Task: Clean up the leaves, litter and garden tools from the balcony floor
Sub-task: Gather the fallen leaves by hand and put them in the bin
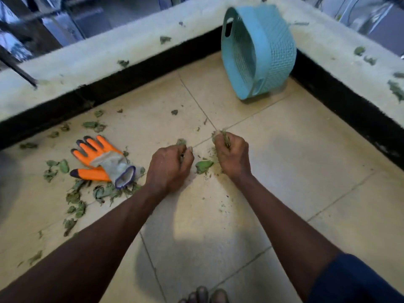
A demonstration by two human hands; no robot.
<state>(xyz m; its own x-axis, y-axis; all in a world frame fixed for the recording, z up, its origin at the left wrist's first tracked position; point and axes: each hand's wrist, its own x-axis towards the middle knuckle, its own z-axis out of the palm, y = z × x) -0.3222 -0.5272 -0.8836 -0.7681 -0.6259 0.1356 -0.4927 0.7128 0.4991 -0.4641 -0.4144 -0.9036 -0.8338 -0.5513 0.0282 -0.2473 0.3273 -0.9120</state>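
my left hand and right hand are each closed on crumpled dry green leaves at the beige tiled floor, i think to carry both bunches to the light blue plastic basket lying sideways in the corner.

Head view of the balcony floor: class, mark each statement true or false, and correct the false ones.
1. The left hand and the right hand both grip crumpled leaves. True.
2. The blue basket stands upright. False: it lies tipped on its side in the corner.
3. The orange gloves lie on the floor tiles, left of both hands. True.
4. The ledge is free of leaves. False: several lie on it.
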